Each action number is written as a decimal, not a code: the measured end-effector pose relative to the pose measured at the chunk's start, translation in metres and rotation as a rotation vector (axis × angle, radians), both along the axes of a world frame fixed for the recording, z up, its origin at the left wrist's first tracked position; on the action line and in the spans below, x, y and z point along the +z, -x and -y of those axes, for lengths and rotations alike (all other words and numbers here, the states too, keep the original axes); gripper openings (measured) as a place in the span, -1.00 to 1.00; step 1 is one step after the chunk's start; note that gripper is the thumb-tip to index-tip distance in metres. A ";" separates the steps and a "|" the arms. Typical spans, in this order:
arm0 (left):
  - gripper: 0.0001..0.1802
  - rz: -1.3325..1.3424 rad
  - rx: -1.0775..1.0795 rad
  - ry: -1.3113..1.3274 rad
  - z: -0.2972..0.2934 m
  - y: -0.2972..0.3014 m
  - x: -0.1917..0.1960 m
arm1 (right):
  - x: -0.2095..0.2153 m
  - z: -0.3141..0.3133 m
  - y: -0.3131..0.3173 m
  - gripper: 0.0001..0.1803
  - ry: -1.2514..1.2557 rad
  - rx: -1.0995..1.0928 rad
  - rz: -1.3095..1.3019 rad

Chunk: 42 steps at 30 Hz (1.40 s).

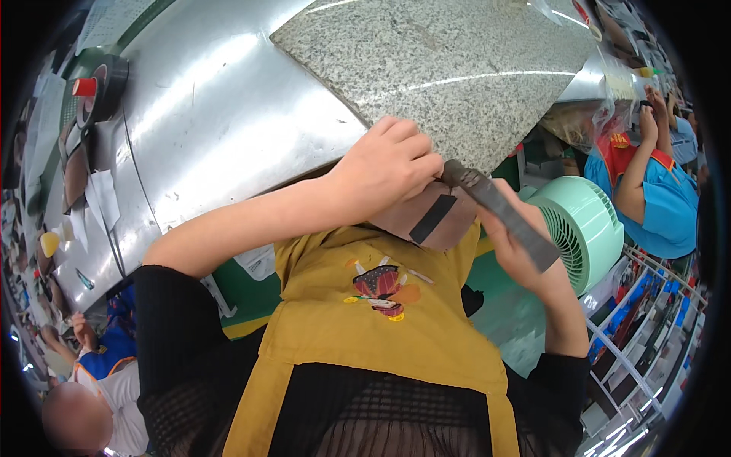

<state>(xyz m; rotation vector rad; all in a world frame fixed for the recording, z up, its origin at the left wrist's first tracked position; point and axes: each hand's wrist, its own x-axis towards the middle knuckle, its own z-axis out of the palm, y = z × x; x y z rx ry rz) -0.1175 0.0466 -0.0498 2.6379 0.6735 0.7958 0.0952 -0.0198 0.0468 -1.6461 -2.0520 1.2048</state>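
Brown leathery panel [454,228], black rectangular strip [432,218] across it.
Left grip [400,164] pinches its edge; right grip [509,251] clasps a flat dark-grey bar [506,214].

1. The scene is bright, under white light.
2. Strong glare whitens patches of the metal table [244,114]; a thin bright streak crosses the stone slab [442,46].
3. Near the middle, the left hand [388,166] and right hand [518,238] look fairly clear.
4. Toward the rim, straight edges bend, small details smear, and corners turn black.
5. At lower left, a head [76,417] is blurred.
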 end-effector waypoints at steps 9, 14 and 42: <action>-0.90 0.149 0.005 0.540 0.025 -0.010 0.029 | -0.026 0.005 -0.013 -0.69 0.157 -0.245 -0.392; -0.85 0.112 -0.076 0.931 0.027 0.001 0.038 | -0.027 0.011 -0.015 -0.73 0.334 -0.290 -0.463; -0.75 -0.018 0.111 -0.331 0.024 -0.034 0.005 | 0.003 0.011 -0.036 -0.67 -0.239 -0.047 0.050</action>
